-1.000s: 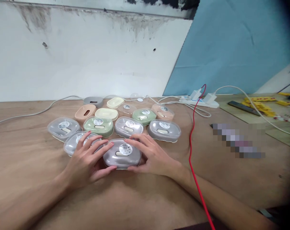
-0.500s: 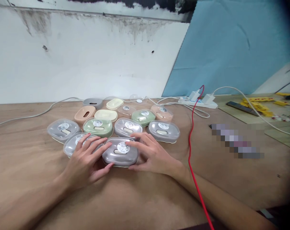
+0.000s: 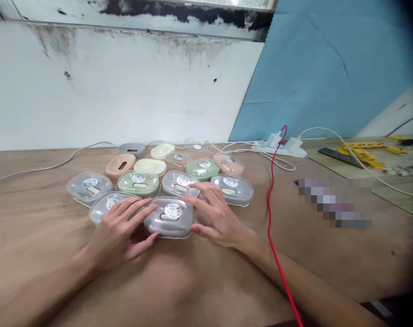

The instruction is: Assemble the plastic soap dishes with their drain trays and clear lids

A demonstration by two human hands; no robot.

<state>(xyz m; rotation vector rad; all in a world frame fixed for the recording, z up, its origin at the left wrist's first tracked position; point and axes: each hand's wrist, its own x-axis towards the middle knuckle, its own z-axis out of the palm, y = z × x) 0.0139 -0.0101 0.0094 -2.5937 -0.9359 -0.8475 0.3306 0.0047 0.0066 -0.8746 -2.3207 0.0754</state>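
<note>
A grey soap box (image 3: 168,222) with a clear lid and a round label lies flat on the table nearest me. My left hand (image 3: 124,227) grips its left end, index finger on the lid and thumb at the front edge. To the right is my right hand (image 3: 216,215), fingers apart, index fingertip by the far right corner and thumb beside the right edge. Partly under my left fingers sits another grey soap box (image 3: 102,209). Just behind are a green soap box (image 3: 138,185) and a third grey one (image 3: 179,181).
More soap boxes stand behind, including a peach one (image 3: 119,164) and a cream dish (image 3: 150,167). A red cable (image 3: 273,227) crosses the table beside my right forearm. At the back right lie a power strip (image 3: 277,149) and yellow pieces (image 3: 363,154).
My right fingers have drawn back from the lid's label to the box's right side, and the thumb has left the front edge. The left hand keeps its place on the box.
</note>
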